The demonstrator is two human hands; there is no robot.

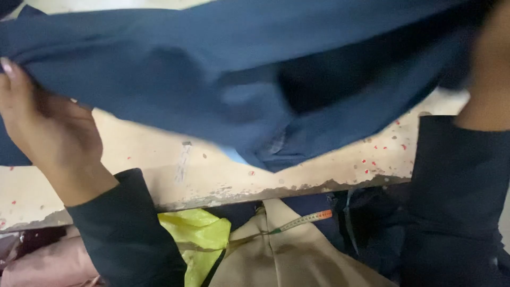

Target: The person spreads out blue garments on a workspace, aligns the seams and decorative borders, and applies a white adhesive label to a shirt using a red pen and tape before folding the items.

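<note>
A large dark navy cloth (212,69) is stretched across the upper part of the view, lifted above a worn beige table (159,159). My left hand (45,127) grips the cloth's left edge, fingers curled over it. My right hand (489,74) is at the far right, close to the camera and blurred, and holds up the cloth's right end. Both arms wear dark sleeves. The cloth sags in the middle, its lowest fold hanging near the table's front edge.
Red specks dot the chipped tabletop (372,159). Below the table edge lie a yellow plastic bag (199,234), a tan fabric piece (287,255) with a measuring tape (303,220) across it, pink cloth (42,260) at the left and dark fabric (366,223) at the right.
</note>
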